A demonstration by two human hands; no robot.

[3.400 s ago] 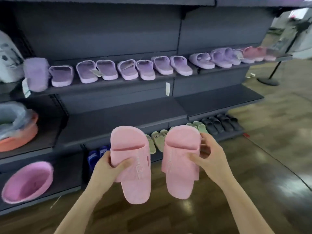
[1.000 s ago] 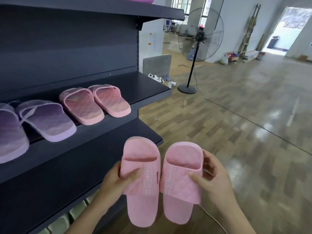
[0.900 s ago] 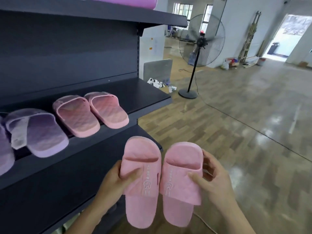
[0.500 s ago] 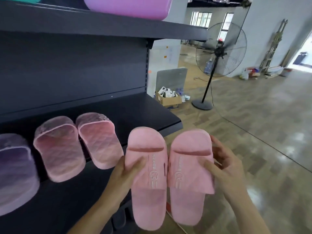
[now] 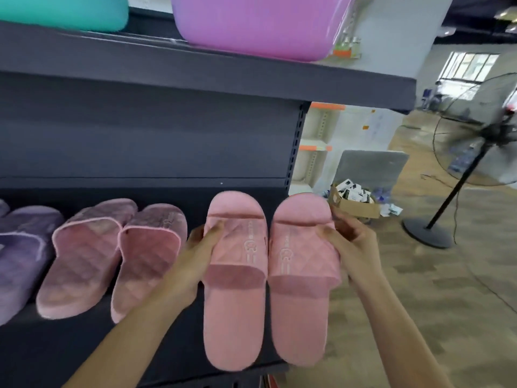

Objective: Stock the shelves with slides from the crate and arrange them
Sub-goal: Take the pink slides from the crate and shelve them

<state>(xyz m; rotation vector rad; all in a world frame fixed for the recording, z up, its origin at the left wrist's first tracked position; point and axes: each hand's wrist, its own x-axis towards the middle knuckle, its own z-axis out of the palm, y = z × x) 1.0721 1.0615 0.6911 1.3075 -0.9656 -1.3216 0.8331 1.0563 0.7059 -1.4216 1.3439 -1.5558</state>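
1. On the far left of the dark shelf point(image 5: 84, 345), a purple slide point(image 5: 22, 256) lies with its toe toward the back panel. A teal tub point(image 5: 61, 12) sits on the upper shelf point(image 5: 195, 77) above it.
2. Just beside the purple slide, a pair of quilted pink slides point(image 5: 84, 256) rests on the shelf. The two lie close side by side, toes to the back.
3. Right of that pair, a person's left grip point(image 5: 193, 264) pinches the left pink slide point(image 5: 235, 303) at its outer edge. The thumb lies across the top of the quilted strap and the other fingers are hidden beneath.
4. Overhead, a lilac tub point(image 5: 251, 23) stands on the upper shelf.
5. The right pink slide point(image 5: 299, 303) is set edge to edge against the first. The right grip point(image 5: 355, 247) holds it with the thumb on the strap and the fingers curled round the outer side near the toe.
6. Both held slides sit between the two grips over the shelf's right end, toes toward the back panel and heels near the front edge. Whether their soles touch the shelf cannot be told.
7. Beyond the shelf's end, an open cardboard box point(image 5: 354, 203) of small packs sits on the wood floor point(image 5: 447, 303). A blurred pedestal fan point(image 5: 475, 130) stands farther right.
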